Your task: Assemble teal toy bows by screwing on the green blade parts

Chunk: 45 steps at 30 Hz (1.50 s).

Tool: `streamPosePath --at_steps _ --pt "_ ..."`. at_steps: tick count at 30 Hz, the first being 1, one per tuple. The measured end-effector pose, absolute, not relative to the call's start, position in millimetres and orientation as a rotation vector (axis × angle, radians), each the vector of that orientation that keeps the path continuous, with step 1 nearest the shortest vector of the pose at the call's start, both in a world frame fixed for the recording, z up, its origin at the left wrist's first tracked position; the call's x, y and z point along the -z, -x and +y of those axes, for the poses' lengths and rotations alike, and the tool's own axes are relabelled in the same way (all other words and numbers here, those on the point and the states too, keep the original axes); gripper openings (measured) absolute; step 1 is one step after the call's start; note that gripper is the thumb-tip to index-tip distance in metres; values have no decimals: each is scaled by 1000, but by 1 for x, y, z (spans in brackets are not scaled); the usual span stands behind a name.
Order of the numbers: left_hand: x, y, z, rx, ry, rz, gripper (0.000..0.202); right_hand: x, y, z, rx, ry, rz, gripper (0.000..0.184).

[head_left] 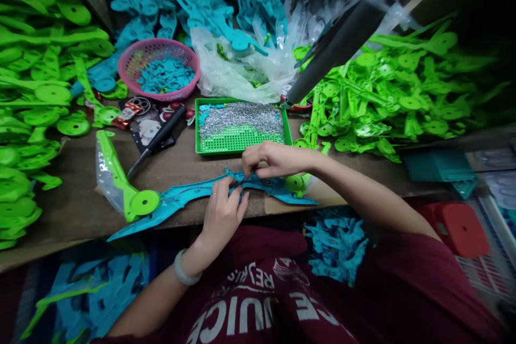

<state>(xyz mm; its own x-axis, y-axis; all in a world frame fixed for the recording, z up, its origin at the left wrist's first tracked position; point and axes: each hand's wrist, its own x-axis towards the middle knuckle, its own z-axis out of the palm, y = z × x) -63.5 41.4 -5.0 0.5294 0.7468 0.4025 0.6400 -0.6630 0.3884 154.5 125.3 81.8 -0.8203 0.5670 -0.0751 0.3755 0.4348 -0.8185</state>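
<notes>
A long teal plastic blade-shaped piece (185,197) lies flat on the wooden bench (80,209), just on the person's side of the green mesh plastic tray (234,143) of tiny silvery bits. Its long axis runs parallel to the tray's near rim, with the pointed end far out to the tray's left. Both hands meet at its middle, below the tray. The left hand (223,209) comes in from the near side and the right hand (271,160) from the tray side, equally close. The fingers of both are drawn narrow, pinching the piece at one spot; I cannot tell whether anything small sits between them.
</notes>
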Motion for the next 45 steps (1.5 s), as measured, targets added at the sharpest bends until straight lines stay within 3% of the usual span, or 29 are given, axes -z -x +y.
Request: streamPosePath --at_steps 7,12,18,29,34,41,45 --pt "0 64 44 -728 -2745 1177 15 -80 -147 127 -1316 859 -2408 17" --pt "-4 59 47 -557 -2959 945 39 -76 -147 134 -1341 877 -2405 18" --pt "-3 49 56 -394 -2991 804 39 -74 -145 135 -1328 888 -2409 18" --pt "-2 35 52 -486 -2952 1127 20 -71 -142 129 -1156 918 -2477 29" --pt "6 41 49 -718 -2958 1092 27 -74 -137 119 -926 1161 -2627 13" --pt "2 53 51 -792 -2831 1020 31 -62 -135 115 -702 1212 -2759 14" --pt "6 59 51 -922 -2800 900 28 -66 -139 116 -915 1107 -2657 14"
